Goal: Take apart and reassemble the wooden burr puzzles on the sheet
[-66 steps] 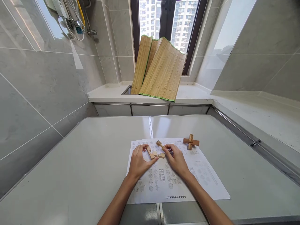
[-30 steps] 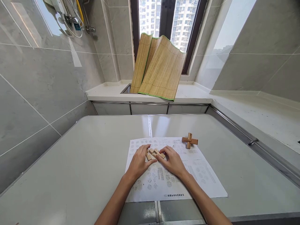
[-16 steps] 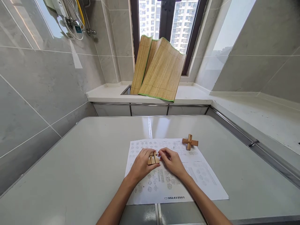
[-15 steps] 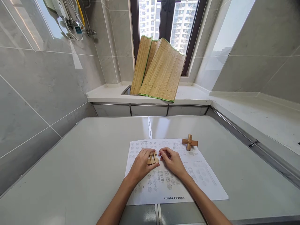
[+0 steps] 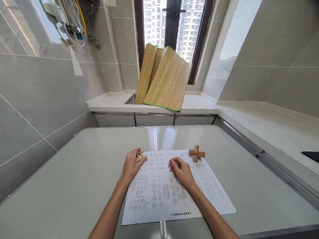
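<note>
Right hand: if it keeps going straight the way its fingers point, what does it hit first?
The right hand points up-left across the sheet. Only bare print lies ahead; the left hand with its wooden pieces sits left of that line, though depth is unclear.

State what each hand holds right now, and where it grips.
The left hand grips the small wooden puzzle pieces bundled at its fingertips. The right hand holds nothing, resting on the paper sheet.

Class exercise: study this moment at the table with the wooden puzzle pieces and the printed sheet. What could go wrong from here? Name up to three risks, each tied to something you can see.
1. The left hand grips the loose wooden pieces at the sheet's far left corner; they look only bunched, so one might slip out.
2. The right hand rests on the instruction sheet, whose near edge overhangs the table seam; a drag could shift it.
3. The assembled cross puzzle sits near the right hand and might get knocked.
</note>
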`<state>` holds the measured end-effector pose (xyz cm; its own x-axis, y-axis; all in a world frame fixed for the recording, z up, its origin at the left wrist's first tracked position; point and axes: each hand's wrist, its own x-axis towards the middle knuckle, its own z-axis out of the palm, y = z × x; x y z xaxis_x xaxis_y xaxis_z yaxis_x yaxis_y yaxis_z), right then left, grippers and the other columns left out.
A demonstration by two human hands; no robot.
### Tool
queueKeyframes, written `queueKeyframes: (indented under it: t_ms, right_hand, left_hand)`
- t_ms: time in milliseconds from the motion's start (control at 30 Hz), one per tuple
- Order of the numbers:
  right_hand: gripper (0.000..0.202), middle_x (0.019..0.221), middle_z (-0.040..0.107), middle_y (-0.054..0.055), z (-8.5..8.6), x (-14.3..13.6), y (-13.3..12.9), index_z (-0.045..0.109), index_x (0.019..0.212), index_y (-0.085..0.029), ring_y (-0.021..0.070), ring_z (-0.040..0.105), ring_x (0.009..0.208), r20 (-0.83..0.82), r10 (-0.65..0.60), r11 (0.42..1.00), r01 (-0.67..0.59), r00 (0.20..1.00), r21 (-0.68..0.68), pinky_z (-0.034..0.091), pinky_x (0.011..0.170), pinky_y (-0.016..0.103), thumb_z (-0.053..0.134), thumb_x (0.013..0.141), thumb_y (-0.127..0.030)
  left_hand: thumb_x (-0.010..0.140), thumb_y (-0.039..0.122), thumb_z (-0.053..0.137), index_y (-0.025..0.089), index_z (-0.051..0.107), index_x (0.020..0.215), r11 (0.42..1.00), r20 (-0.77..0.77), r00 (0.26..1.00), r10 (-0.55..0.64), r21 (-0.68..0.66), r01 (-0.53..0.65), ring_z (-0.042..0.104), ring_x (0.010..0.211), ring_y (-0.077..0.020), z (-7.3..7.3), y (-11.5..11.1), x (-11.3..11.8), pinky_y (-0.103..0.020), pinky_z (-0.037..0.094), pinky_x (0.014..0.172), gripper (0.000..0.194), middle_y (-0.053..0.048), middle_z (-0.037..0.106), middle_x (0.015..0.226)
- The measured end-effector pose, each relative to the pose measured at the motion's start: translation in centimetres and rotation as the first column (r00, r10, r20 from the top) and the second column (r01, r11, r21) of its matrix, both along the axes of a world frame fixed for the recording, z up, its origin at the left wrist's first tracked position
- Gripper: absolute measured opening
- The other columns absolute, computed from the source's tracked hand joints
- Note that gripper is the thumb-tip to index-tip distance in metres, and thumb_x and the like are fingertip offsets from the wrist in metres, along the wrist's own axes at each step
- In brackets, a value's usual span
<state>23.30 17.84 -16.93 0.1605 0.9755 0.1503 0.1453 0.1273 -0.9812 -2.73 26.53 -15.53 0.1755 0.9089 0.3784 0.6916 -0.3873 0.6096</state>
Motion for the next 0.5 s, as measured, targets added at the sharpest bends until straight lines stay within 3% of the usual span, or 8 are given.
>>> queueKeyframes:
  t_ms: [133,233,300,367,500]
  right_hand:
    - [0.046,0.078,0.07,0.006,0.1,0.9,0.5,0.067,0.086,-0.018,0.0174,0.064,0.061,-0.292,-0.098,0.994,0.079,0.951,-0.078,0.048,0.046,0.025,0.074,0.079,-0.064]
    - [0.041,0.074,0.067,0.001,0.7,1.8,0.5,0.065,0.085,-0.019,0.0137,0.061,0.058,-0.55,-0.195,0.98,0.138,0.812,-0.145,0.046,0.043,0.022,0.08,0.076,-0.057]
    - [0.039,0.067,0.061,-0.003,1.1,2.5,0.4,0.059,0.082,-0.021,0.0108,0.056,0.051,-0.641,-0.279,0.96,0.224,0.715,-0.168,0.041,0.039,0.02,0.079,0.078,-0.055]
    - [0.04,0.06,0.055,-0.006,1.2,3.3,0.2,0.053,0.079,-0.022,0.0086,0.048,0.044,-0.623,-0.398,0.908,0.387,0.673,-0.162,0.035,0.036,0.019,0.075,0.081,-0.056]
    - [0.04,0.055,0.056,-0.01,0.6,5.4,0.1,0.045,0.091,-0.026,0.0101,0.045,0.04,-0.393,-0.654,0.715,0.698,0.646,-0.043,0.037,0.04,0.021,0.069,0.086,-0.059]
  left_hand:
    - [0.085,0.042,0.071,0.024,0.058,0.127,0.999,-0.087,0.996,0.017,0.03,-0.014,0.055,0.121,-0.0344,-0.2,-0.1,-0.1,-0.051,0.046,0.102,0.048,-0.01,0.066,0.125]
    - [0.084,0.041,0.074,0.023,0.054,0.133,0.988,-0.151,0.986,0.063,0.151,-0.04,0.042,0.136,-0.0385,0.3,-1.2,0.6,-0.058,0.04,0.108,0.056,-0.013,0.055,0.142]
    - [0.089,0.039,0.069,0.024,0.052,0.135,0.975,-0.172,0.984,0.041,0.224,-0.001,0.038,0.14,-0.0383,0.8,-2.5,1.4,-0.059,0.04,0.109,0.051,-0.013,0.051,0.146]
    - [0.094,0.034,0.062,0.025,0.054,0.132,0.964,-0.189,0.981,-0.04,0.252,0.088,0.04,0.139,-0.0359,1.3,-3.8,2.2,-0.058,0.042,0.108,0.039,-0.013,0.052,0.143]
    - [0.097,0.022,0.055,0.025,0.062,0.114,0.929,-0.252,0.947,-0.198,0.261,0.263,0.043,0.137,-0.0324,1.8,-5.9,3.7,-0.056,0.043,0.11,0.019,-0.01,0.056,0.136]
